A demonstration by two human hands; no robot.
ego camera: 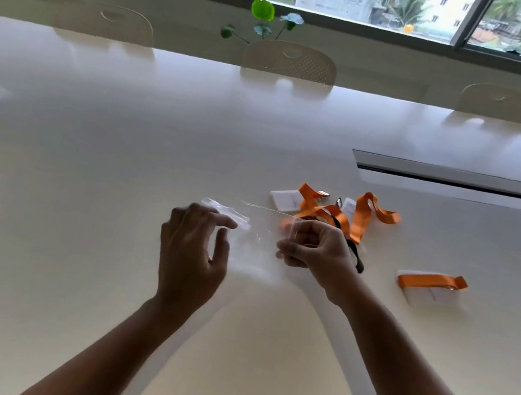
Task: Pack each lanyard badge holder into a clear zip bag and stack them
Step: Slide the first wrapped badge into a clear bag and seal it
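Head view. The right hand [316,249] holds a clear zip bag [256,231] just above the worktop [117,172], its fingers [291,250] curled and pinching the bag's edge; a dark strap hangs below that hand. The left hand [194,248] hovers at the bag's other side, fingers loosely spread, with contact uncertain. Loose orange lanyards with badge holders [336,210] lie just beyond; one packed lanyard [431,285] lies to the right. Likely risk: the slippery film slips from a one-sided pinch. The bag's outline, mouth and contents are hard to make out.
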